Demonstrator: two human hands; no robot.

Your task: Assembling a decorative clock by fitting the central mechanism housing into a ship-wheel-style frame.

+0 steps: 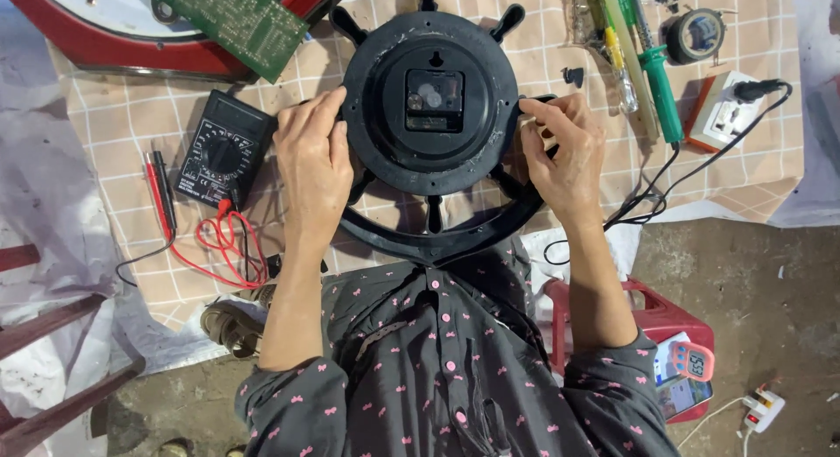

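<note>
Here the black ship-wheel wall clock lies face down on the checked cloth, its square clock movement showing in the middle of the round back. The left hand rests on the clock's left rim, fingers curled over the edge and gripping it. The right hand holds the right rim, its fingers pinched closed on the edge by a spoke handle. Left of the clock sits a black multimeter with red and black probe leads. Up and left of the clock lies a green circuit board. Right of the clock stand a green-handled soldering iron and a white socket box.
</note>
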